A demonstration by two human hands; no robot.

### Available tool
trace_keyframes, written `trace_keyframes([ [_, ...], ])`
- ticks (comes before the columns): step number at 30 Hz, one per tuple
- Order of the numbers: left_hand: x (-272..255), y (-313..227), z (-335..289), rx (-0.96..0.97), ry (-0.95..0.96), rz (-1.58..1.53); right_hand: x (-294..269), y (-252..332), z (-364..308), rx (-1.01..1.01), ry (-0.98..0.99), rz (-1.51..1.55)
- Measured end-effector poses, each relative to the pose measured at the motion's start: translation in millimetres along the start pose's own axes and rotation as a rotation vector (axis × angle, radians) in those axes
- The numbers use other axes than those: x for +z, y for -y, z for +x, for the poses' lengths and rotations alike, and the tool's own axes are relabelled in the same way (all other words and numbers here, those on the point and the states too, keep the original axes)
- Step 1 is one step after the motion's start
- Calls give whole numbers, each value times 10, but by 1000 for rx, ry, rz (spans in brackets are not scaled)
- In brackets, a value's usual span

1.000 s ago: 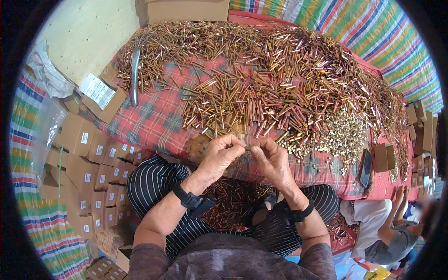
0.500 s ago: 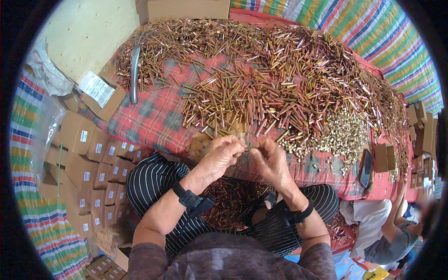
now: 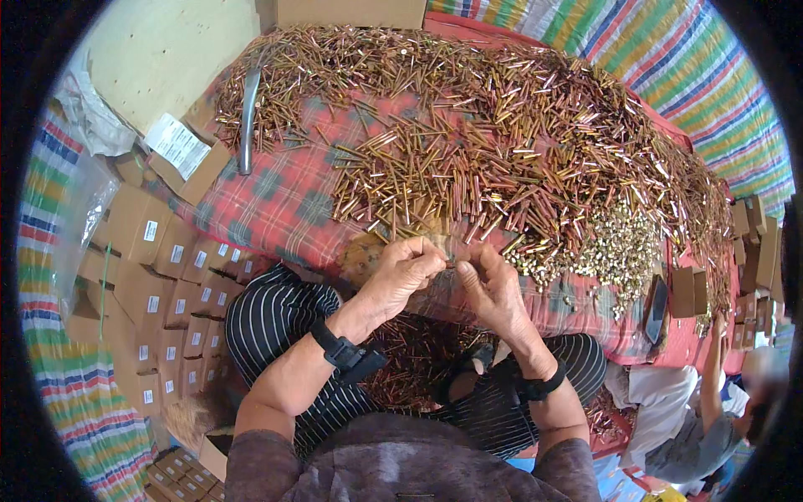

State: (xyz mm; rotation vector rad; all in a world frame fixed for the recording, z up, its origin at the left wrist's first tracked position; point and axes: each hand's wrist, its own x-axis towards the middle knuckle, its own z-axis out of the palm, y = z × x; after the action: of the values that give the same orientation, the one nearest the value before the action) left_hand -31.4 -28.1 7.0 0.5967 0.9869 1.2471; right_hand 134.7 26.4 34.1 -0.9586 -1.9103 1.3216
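My left hand (image 3: 403, 274) and my right hand (image 3: 497, 294) meet fingertip to fingertip above the near edge of a red plaid cloth (image 3: 288, 197). Both are closed in a pinch. A tiny bit of something shows between the fingertips, too small to name. Beyond them lies a wide heap of thin copper-coloured metal rods (image 3: 468, 180). To the right of my right hand is a pile of small, pale brass-coloured pieces (image 3: 621, 247). More rods (image 3: 401, 360) lie between my legs, below my wrists.
Stacked brown cardboard boxes (image 3: 159, 289) stand on the left. A curved metal bar (image 3: 248, 121) lies at the far left of the cloth. On the right are a dark phone-like slab (image 3: 657, 309) and an open small box (image 3: 688, 292). Another person (image 3: 698, 448) sits at the lower right.
The view has shifted slightly. My hands stay pinched together at nearly the same place, with the fingers moved only a little. The other person's arm has shifted slightly.
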Motion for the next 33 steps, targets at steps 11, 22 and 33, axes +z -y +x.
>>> trace_keyframes([
  [11,31,9,-10,7,17,11,-14,23,5,-94,0,-259],
  [22,-71,-201,44,362,8,1200,-168,-249,283,-298,-152,-800],
  [33,-103,-113,387,686,-259,1568,-144,-344,410,-615,-128,-997],
])
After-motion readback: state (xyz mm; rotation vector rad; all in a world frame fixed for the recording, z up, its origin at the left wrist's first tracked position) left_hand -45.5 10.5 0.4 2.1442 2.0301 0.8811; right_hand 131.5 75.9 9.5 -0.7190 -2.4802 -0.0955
